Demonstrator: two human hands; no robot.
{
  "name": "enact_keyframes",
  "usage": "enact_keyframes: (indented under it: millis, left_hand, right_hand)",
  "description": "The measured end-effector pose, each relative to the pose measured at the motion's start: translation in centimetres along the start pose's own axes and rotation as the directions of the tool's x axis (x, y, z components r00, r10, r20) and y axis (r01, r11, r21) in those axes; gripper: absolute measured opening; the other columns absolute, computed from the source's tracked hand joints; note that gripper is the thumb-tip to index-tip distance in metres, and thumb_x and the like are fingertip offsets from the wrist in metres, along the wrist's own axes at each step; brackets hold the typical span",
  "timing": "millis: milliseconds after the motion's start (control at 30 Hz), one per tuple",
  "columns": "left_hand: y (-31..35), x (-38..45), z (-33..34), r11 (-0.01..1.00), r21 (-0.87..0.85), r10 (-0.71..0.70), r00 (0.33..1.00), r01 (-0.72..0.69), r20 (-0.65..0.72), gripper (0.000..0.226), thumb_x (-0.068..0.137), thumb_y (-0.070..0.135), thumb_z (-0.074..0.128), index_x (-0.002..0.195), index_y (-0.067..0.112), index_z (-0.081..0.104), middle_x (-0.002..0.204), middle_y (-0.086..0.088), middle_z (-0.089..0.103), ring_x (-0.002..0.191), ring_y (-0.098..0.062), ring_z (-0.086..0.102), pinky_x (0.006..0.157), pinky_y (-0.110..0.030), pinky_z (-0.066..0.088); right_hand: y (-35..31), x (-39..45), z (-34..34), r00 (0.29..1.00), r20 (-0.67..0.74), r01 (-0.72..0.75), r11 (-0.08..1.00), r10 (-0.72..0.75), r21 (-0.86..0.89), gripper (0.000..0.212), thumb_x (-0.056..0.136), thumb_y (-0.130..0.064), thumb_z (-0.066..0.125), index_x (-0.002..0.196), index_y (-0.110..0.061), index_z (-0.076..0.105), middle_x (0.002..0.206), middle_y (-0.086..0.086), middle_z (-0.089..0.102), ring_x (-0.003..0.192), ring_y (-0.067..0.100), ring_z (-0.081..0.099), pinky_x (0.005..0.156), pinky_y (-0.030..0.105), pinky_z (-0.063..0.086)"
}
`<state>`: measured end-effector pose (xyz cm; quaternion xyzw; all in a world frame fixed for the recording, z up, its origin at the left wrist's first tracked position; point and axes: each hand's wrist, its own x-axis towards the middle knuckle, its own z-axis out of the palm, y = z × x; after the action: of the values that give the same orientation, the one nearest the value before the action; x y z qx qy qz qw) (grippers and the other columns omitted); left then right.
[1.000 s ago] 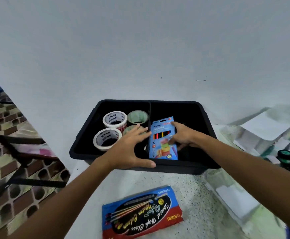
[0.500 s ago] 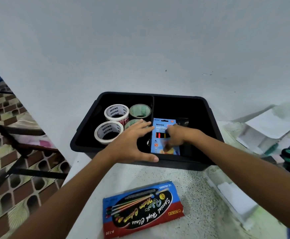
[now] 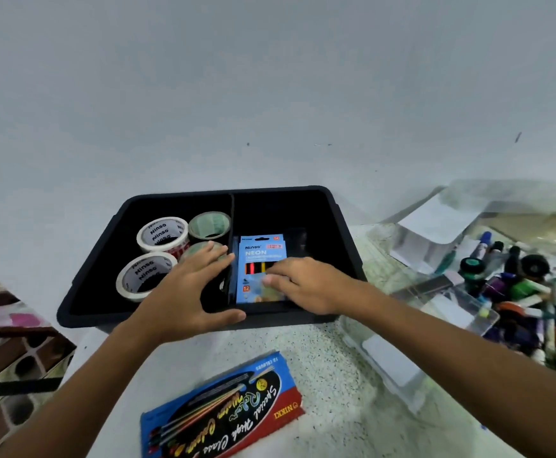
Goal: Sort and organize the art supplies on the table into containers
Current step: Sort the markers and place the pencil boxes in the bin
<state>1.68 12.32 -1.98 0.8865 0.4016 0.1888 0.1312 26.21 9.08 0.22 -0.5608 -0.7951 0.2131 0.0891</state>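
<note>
Tape rolls (image 3: 157, 256): we see them standing in the left compartment of the black bin (image 3: 81, 312), two white printed ones and greenish ones behind.
Left hand (image 3: 187, 299): we rest it flat over the bin's near rim and divider, fingers (image 3: 212, 257) straight and spread wide, thumb along the rim, holding nothing.
Pencil box (image 3: 256, 259): the small blue neon pack lies flat in the right compartment, just beside the divider.
Right hand (image 3: 306, 282): we keep it on the lower part of the pack, fingers curled down on it; whether they pinch it or only press it we cannot tell for sure.
Step in hand: we judge we are seating the pack in its compartment.
Next move: it calls for letting go and reaching for the larger colour box (image 3: 223, 414), which lies on the counter (image 3: 329, 375) near us.
Far right: a heap of markers (image 3: 527, 292) waits unsorted beside clear plastic containers (image 3: 389, 361).
</note>
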Motion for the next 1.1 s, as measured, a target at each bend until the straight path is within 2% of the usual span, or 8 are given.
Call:
enact_keyframes:
  millis: [67,167,333,533,667,867,1000,1100]
  left_hand:
    - [0.2,-0.1,0.1,0.998,0.058,0.021,1.0,-0.02,-0.019,0.107,0.069,0.091,0.039,0.148,0.02,0.036,0.157,0.004,0.027,0.147,-0.008,0.012,0.118,-0.043,0.02]
    - [0.4,-0.1,0.4,0.985,0.168,0.059,0.997,-0.052,-0.04,0.1,0.078,0.087,0.03,0.148,0.016,0.038,0.155,0.001,0.028,0.145,-0.011,0.016,0.114,-0.04,0.019]
    - [-0.1,-0.1,0.5,0.963,0.257,0.092,0.996,-0.084,-0.019,0.093,0.083,0.081,0.032,0.143,0.01,0.045,0.148,-0.005,0.04,0.142,-0.023,0.029,0.111,-0.048,0.028]
    - [-0.9,0.4,1.1,0.925,0.371,0.08,0.997,-0.079,0.013,0.092,0.083,0.079,0.035,0.136,0.006,0.053,0.146,-0.009,0.044,0.137,-0.033,0.036,0.107,-0.061,0.031]
    - [1.9,3.1,2.8,0.929,0.352,0.128,0.992,-0.115,-0.014,0.091,0.079,0.079,0.042,0.131,0.005,0.058,0.147,-0.01,0.044,0.139,-0.031,0.034,0.108,-0.063,0.029]
    - [16.8,9.5,9.1,0.894,0.25,0.412,0.902,-0.372,-0.128,0.069,0.089,0.067,0.042,0.118,0.009,0.066,0.13,-0.011,0.057,0.129,-0.031,0.046,0.107,-0.059,0.031]
    - [24.8,13.4,16.2,0.872,0.134,0.477,0.878,-0.47,-0.027,0.06,0.091,0.061,0.045,0.131,0.019,0.057,0.139,-0.009,0.052,0.133,-0.029,0.043,0.103,-0.057,0.041]
    - [29.6,15.4,20.3,0.868,0.108,0.48,0.875,-0.484,0.067,0.06,0.091,0.062,0.043,0.138,0.025,0.051,0.146,-0.003,0.046,0.139,-0.022,0.034,0.107,-0.057,0.038]
  right_hand:
    - [0.3,-2.6,0.1,0.988,-0.133,0.051,0.984,-0.074,-0.169,0.063,0.096,-0.063,0.016,0.127,-0.027,0.058,0.123,0.0,0.062,0.112,0.018,0.057,0.088,0.041,0.05]
    - [1.9,-5.2,0.8,0.984,-0.135,0.053,0.912,-0.118,-0.407,0.09,0.088,-0.07,-0.006,0.131,-0.02,0.054,0.119,0.006,0.065,0.109,0.023,0.06,0.085,0.039,0.05]
    - [3.9,-5.5,2.7,0.924,-0.265,0.127,0.875,-0.275,-0.467,0.061,0.098,-0.055,0.025,0.122,-0.011,0.061,0.098,0.008,0.07,0.08,0.026,0.066,0.067,0.033,0.048]
    - [5.8,-8.1,1.0,0.85,-0.315,0.362,0.903,-0.422,-0.233,0.039,0.09,-0.022,0.062,0.124,-0.002,0.06,0.116,0.017,0.065,0.104,0.034,0.063,0.085,0.046,0.05]
    - [9.9,-11.9,-0.9,0.815,-0.359,0.391,0.889,-0.454,-0.238,0.037,0.085,-0.013,0.065,0.121,-0.002,0.063,0.118,0.017,0.064,0.109,0.033,0.061,0.089,0.046,0.05]
    - [19.2,-20.2,-5.4,0.883,-0.365,0.194,0.937,-0.295,-0.289,0.036,0.094,-0.022,0.056,0.127,-0.009,0.059,0.124,0.011,0.063,0.114,0.025,0.058,0.099,0.039,0.044]
    - [25.8,-27.0,-7.0,0.896,-0.43,-0.006,0.966,-0.109,-0.257,0.036,0.094,-0.025,0.052,0.126,-0.009,0.061,0.124,0.009,0.063,0.115,0.024,0.057,0.097,0.039,0.045]
    - [30.5,-31.4,-7.8,0.849,-0.527,-0.169,0.959,0.025,-0.228,0.036,0.09,-0.026,0.052,0.12,-0.011,0.065,0.12,0.009,0.065,0.112,0.025,0.059,0.095,0.042,0.05]
